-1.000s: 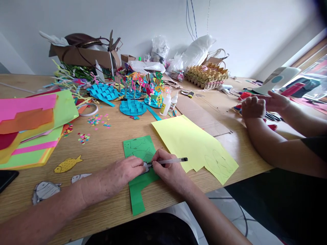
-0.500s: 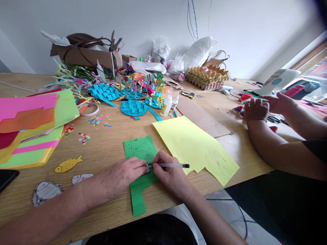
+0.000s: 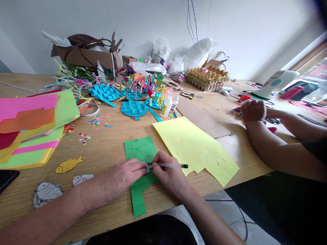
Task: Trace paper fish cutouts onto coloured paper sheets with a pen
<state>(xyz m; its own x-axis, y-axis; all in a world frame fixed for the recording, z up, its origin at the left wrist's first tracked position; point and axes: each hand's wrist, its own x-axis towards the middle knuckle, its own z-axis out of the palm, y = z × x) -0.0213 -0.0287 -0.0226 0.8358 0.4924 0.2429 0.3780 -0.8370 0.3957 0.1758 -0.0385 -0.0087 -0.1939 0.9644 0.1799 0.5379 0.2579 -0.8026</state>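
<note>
My right hand (image 3: pixel 166 172) is closed around a clear-barrelled pen (image 3: pixel 176 165) with a black end, its tip down at a small grey-white paper cutout (image 3: pixel 148 167). Fingers together, my left hand (image 3: pixel 131 172) presses that cutout against the green paper (image 3: pixel 139 190); most of the cutout's shape is hidden. Fish outlines (image 3: pixel 139 149) are drawn on the upper part of the green sheet, and its lower edge is cut away in a step. To the right lies a yellow sheet (image 3: pixel 189 139) with pencilled fish shapes and a notched edge.
Left are a yellow paper fish (image 3: pixel 69 164), grey-white paper fish (image 3: pixel 47 193), stacked coloured paper (image 3: pixel 28 129) and a black phone (image 3: pixel 7 178). Glue bottles (image 3: pixel 167 106), woven blue discs (image 3: pixel 133 108) and egg cartons (image 3: pixel 206 78) stand behind. Another person's hands (image 3: pixel 253 110) work at the right.
The pen has tilted very slightly while my hands stay at the same spot. The other person's farther hand has come down and drawn in behind their nearer hand.
</note>
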